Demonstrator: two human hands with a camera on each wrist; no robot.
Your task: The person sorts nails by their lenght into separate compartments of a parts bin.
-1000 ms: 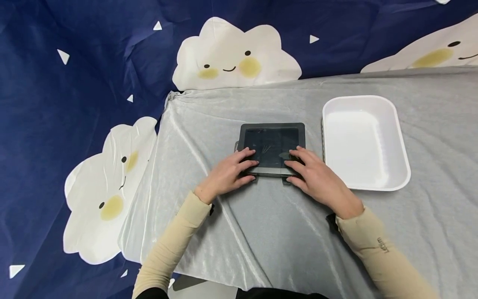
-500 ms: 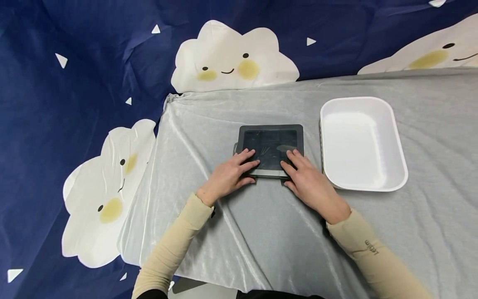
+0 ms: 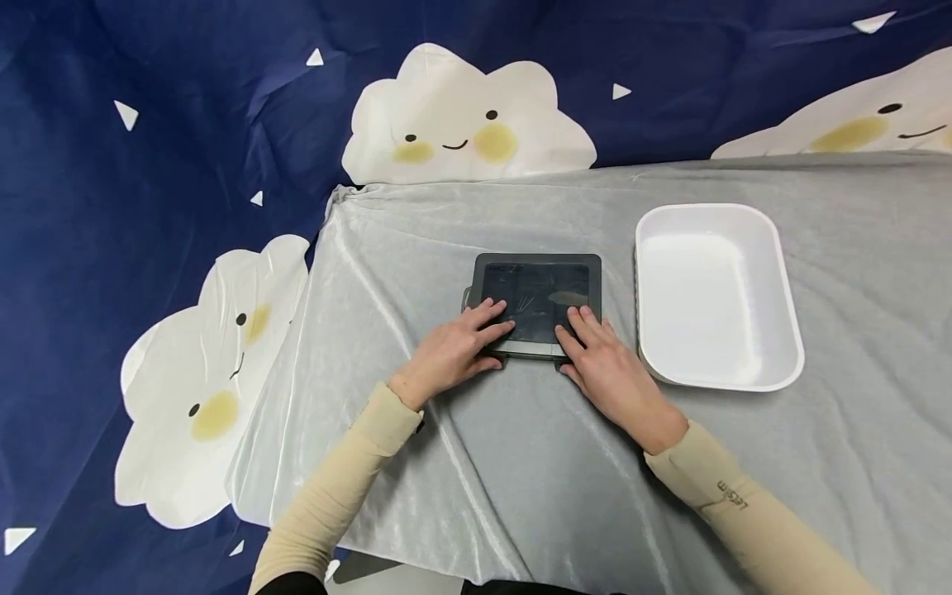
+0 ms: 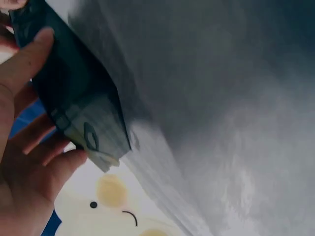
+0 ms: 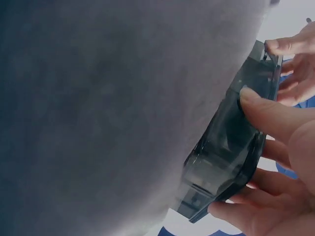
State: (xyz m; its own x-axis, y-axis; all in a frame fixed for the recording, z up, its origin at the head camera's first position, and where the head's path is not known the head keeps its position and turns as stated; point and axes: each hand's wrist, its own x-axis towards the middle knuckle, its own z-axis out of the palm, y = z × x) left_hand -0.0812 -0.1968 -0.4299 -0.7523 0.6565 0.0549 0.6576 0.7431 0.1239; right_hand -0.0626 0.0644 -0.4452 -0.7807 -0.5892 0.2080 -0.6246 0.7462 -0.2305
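A dark, see-through plastic case [image 3: 531, 293] lies shut on the grey cloth in the head view, with latches along its near edge and a small loop at its left side. My left hand [image 3: 449, 351] holds its near left corner, fingers spread on the lid and thumb down at the front edge. My right hand [image 3: 613, 372] holds the near right part the same way. In the right wrist view the right thumb [image 5: 253, 98] presses the case's front wall. The left wrist view shows the left thumb [image 4: 42, 42] on that wall too. Contents are too dark to make out.
To the right of the case stands a white plastic tub [image 3: 717, 306] with a raised rim. Wrinkled grey cloth [image 3: 461, 211] covers the table. A dark blue backdrop [image 3: 186, 74] with printed clouds hangs behind it and at the left.
My right hand has slid left along the case's near edge, its fingers now closer together on the lid. The left hand stays at its corner. The head view has shifted slightly.
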